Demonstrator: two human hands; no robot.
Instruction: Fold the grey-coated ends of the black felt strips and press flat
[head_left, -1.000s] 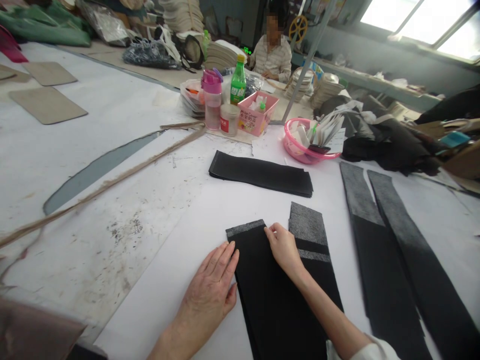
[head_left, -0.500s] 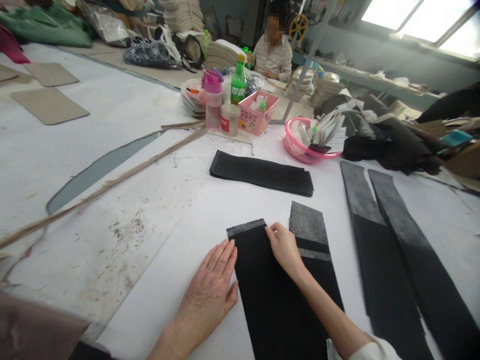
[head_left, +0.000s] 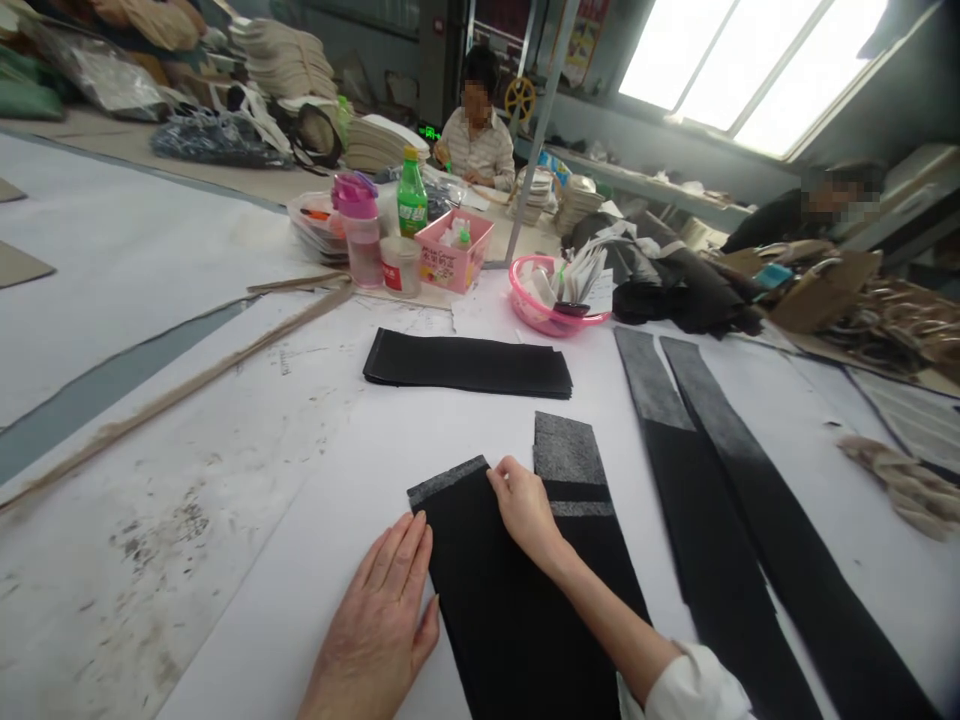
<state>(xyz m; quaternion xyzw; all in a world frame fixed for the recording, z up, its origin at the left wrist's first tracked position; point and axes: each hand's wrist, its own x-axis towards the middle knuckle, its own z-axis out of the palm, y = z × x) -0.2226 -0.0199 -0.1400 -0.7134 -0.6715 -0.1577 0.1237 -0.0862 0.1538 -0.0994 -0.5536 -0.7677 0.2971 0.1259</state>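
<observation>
A black fabric piece [head_left: 510, 600] with a grey band along its far end lies in front of me. My left hand [head_left: 390, 600] lies flat against its left edge, fingers stretched out. Near the far right corner, my right hand [head_left: 521, 505] pinches the edge between thumb and fingers. Partly under that piece and my right forearm is another black strip with a grey end [head_left: 570, 450]. Farther off lies a folded stack of black fabric [head_left: 469, 363].
Two long black strips [head_left: 690, 500] with grey ends lie on the right. Behind stand a pink basin [head_left: 551, 318] of papers, a pink box [head_left: 454, 258], a green bottle [head_left: 412, 195] and a purple-lidded bottle [head_left: 361, 240]. One person [head_left: 480, 145] sits opposite, another [head_left: 772, 220] at far right.
The view has swung to the right and tilted up, so the table things appear farther left and a second person shows. Both hands keep about the same places on the black fabric.
</observation>
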